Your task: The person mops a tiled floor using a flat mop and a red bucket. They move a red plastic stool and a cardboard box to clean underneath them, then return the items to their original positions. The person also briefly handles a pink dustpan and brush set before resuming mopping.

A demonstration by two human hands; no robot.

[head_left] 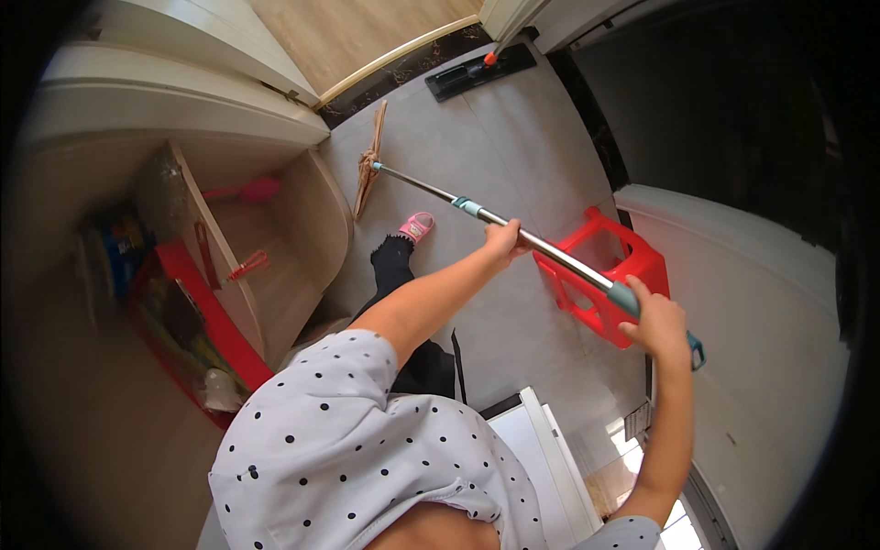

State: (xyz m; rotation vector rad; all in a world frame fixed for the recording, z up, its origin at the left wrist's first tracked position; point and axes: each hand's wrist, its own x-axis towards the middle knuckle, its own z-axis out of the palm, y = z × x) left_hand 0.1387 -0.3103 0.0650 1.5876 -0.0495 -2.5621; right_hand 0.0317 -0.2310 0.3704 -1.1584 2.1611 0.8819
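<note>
A mop with a silver telescopic pole point(422, 186) and teal grips slants across the view. Its brown cloth head point(367, 165) lies on the grey tiled floor at the far left end of the pole. My left hand point(502, 242) is wrapped round the middle of the pole, above the teal joint. Near the top, my right hand point(658, 321) grips the teal handle, whose looped end sticks out beyond it. Beneath the pole, close to both hands, a red plastic stool point(646, 266) is on the floor.
A black flat mop point(481, 73) lies by the doorway threshold. An open-shelved cabinet point(321, 197) on the left holds a red container point(215, 316) and small items. My foot in a pink shoe point(417, 226) is near the mop head. A white panel point(733, 266) stands to the right.
</note>
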